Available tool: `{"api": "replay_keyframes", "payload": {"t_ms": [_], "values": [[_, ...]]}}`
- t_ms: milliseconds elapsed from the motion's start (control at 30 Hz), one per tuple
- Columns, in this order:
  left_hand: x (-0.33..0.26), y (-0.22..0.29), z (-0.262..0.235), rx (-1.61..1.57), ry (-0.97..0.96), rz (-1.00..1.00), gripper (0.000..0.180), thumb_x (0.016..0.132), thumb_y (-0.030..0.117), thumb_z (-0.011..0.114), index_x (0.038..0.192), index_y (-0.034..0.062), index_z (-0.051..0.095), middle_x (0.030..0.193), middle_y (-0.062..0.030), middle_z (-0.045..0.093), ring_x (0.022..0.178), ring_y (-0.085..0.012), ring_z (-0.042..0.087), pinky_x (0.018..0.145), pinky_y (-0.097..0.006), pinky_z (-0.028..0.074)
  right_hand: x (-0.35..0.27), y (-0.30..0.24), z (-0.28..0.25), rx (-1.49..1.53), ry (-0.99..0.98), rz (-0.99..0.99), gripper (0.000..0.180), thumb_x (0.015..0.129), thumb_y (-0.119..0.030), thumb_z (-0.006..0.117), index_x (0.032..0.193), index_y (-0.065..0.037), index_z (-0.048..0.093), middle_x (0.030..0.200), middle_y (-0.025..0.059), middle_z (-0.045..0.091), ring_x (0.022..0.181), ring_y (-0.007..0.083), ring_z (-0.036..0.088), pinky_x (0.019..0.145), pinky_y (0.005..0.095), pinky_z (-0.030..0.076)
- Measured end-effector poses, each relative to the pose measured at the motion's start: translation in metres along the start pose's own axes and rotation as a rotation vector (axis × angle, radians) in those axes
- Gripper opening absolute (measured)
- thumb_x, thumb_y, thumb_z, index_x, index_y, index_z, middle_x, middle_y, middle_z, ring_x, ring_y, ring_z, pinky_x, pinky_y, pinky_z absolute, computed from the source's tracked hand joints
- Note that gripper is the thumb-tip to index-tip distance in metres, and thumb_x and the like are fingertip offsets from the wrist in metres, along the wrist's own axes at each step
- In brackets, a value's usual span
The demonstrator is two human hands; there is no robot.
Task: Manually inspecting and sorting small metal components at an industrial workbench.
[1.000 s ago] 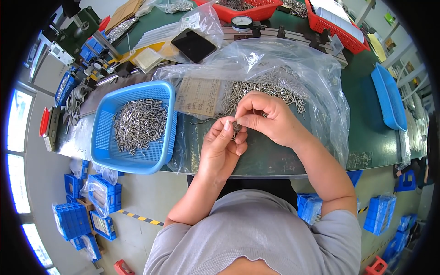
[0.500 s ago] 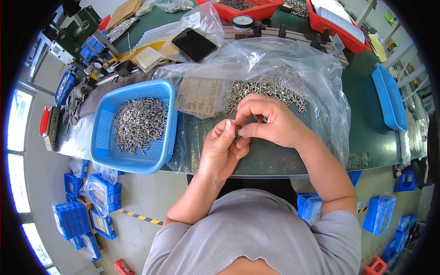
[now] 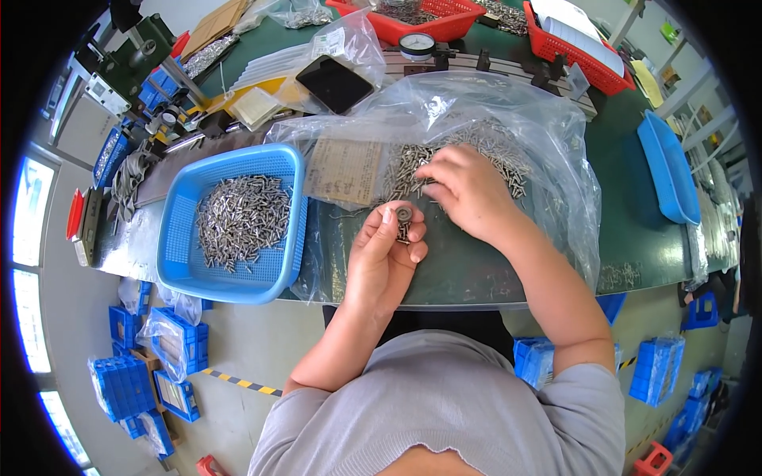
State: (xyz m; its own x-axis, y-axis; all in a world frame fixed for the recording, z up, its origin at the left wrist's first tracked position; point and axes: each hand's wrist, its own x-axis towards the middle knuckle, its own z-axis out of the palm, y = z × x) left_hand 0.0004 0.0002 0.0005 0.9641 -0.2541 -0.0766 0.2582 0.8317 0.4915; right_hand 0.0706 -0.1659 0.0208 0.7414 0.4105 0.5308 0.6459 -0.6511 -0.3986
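"Two bare hands above the green table: where is each one?"

"The left hand is the nearer, its thumb and fingers clamped on a round metal piece. It also cups a few small metal pins just on the near side of that piece. The right hand is apart from it, farther away and to the right, at the near edge of the heap of pins, which lies partly under the clear plastic bag."

"Is there anything in the right hand?"

"I can't tell. Thumb and fingertips are curled near one another, but whether a pin sits between them doesn't show."

"How would you handle this well?"

"I'd pinch the round piece by its edge and hold it level, so the thumb leaves its upper face in view. The lower fingers should curl enough that no loose pin rolls off the palm. On the right, I'd use fingertips only and work at the near edge; digging deep could scatter pins."

"And the blue basket?"

"It stands to the left, well apart from both hands, with a broad pile of similar pins inside."
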Motion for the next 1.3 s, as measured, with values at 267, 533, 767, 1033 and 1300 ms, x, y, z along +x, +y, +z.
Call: {"api": "replay_keyframes", "payload": {"t_ms": [267,533,767,1033,1300], "values": [[-0.001,0.002,-0.005,-0.038,-0.034,-0.011,0.020,0.097,0.022,0.049,0.106,0.0053,0.055,0.098,-0.0081,0.055,0.078,-0.0138,0.047,0.062,-0.025,0.040,0.001,-0.008,-0.002,-0.040,-0.183,-0.020,0.015,0.068,-0.012,0.071,0.080,-0.009,0.063,0.079,0.0046,0.058,0.081,0.0261,0.055,0.073,0.0379,0.045],[-0.002,0.002,-0.002,-0.001,-0.010,-0.023,0.017,0.095,0.020,0.052,0.104,0.0055,0.055,0.095,-0.0078,0.057,0.075,-0.0127,0.047,0.060,-0.024,0.040,0.003,-0.012,-0.021,0.626,-0.297,0.421,0.007,0.081,-0.008,0.067,0.082,-0.003,0.061,0.076,-0.0001,0.057,0.071,0.0071,0.053,0.065,0.0220,0.043],[-0.002,0.002,0.000,0.011,-0.025,-0.042,0.015,0.094,0.019,0.054,0.101,0.0059,0.056,0.090,-0.0055,0.058,0.073,-0.0118,0.049,0.059,-0.024,0.039,0.001,-0.023,-0.022,1.096,-0.350,0.480,0.008,0.084,-0.010,0.067,0.084,-0.004,0.062,0.078,-0.0031,0.058,0.073,0.0050,0.052,0.066,0.0213,0.043],[-0.001,0.000,-0.004,0.026,-0.022,-0.048,0.014,0.093,0.019,0.056,0.099,0.0066,0.057,0.085,-0.0031,0.059,0.070,-0.0111,0.050,0.055,-0.024,0.039,0.001,-0.027,-0.021,0.963,-0.389,0.445,0.013,0.083,-0.012,0.069,0.083,-0.002,0.061,0.074,-0.0015,0.059,0.071,0.0050,0.053,0.066,0.0214,0.044],[-0.001,0.001,-0.002,0.037,-0.041,-0.055,0.017,0.093,0.022,0.056,0.097,0.0055,0.055,0.083,-0.0046,0.055,0.066,-0.0104,0.046,0.051,-0.022,0.037,0.001,-0.033,-0.021,0.964,-0.361,0.464,0.014,0.082,-0.014,0.071,0.081,-0.003,0.061,0.074,-0.0018,0.058,0.069,0.0053,0.053,0.064,0.0216,0.044]]}}
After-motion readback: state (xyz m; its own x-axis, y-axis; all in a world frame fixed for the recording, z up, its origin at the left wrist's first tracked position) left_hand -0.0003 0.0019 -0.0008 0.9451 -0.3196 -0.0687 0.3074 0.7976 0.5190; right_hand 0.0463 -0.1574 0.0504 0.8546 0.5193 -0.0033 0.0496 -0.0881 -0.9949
